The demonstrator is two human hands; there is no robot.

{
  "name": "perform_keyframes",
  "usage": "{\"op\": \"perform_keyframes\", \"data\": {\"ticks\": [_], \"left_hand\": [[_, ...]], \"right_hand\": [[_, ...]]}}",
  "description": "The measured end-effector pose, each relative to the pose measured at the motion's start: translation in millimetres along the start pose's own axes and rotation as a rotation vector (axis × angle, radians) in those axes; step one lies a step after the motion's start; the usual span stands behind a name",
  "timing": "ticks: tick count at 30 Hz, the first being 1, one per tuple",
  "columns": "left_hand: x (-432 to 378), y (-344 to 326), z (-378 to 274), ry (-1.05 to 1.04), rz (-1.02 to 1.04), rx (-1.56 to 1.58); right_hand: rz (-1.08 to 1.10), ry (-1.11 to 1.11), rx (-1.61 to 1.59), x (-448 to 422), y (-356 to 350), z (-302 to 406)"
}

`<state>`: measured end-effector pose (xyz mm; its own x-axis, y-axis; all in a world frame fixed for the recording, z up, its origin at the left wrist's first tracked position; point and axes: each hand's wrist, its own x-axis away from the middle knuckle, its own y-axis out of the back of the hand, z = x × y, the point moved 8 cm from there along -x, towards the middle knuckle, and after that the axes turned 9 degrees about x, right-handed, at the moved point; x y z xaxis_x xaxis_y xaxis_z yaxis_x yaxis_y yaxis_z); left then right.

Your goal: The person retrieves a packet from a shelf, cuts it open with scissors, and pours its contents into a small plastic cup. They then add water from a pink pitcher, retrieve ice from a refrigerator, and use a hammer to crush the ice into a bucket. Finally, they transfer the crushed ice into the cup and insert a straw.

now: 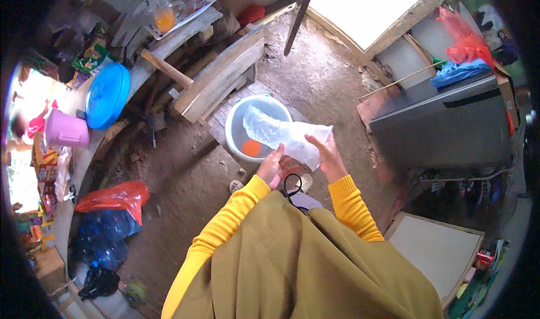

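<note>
A clear plastic bag (272, 127) stretches between my hands and out over a white bucket (229, 127). My right hand (331, 158) grips the bag's near right part, thumb on top. Under the bag's near edge is my left hand (271, 167), its thumb against the plastic and its fingers partly hidden by it. Inside the bucket an orange round object (252, 148) shows at the bottom; the bag covers part of the bucket's inside. The bucket stands on a low wooden slatted surface (219, 117).
A wooden bench (223, 74) stands beyond the bucket. At left, a table (80, 167) bears a blue lid (107, 95), a pink basket (66, 128) and scissors (72, 194). A dark refrigerator-like cabinet (447, 129) is at right, and a pitcher with orange liquid (164, 20) stands far left.
</note>
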<state>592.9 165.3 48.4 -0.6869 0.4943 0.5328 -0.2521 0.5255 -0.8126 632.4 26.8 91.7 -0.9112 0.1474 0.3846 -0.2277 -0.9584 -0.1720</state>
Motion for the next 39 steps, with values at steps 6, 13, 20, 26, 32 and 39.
{"op": "perform_keyframes", "data": {"ticks": [6, 13, 20, 26, 32, 39], "left_hand": [[-22, -13, 46, -0.013, -0.051, -0.02], [-39, -46, 34, -0.382, -0.105, 0.086], [-33, -37, 42, -0.456, -0.133, 0.121], [-22, -19, 32, -0.4, -0.256, 0.119], [-17, 1, 20, -0.37, -0.295, 0.103], [8, -4, 1, -0.337, -0.372, -0.175]], "right_hand": [[0.048, 0.059, 0.286, -12, -9, 26], [0.153, 0.252, 0.534, -39, -12, 58], [0.174, 0.213, 0.437, -46, -19, 35], [0.159, 0.161, 0.32, -30, -30, 30], [0.05, 0.078, 0.294, -28, -39, 20], [0.074, 0.008, 0.073, -38, -44, -13]]}}
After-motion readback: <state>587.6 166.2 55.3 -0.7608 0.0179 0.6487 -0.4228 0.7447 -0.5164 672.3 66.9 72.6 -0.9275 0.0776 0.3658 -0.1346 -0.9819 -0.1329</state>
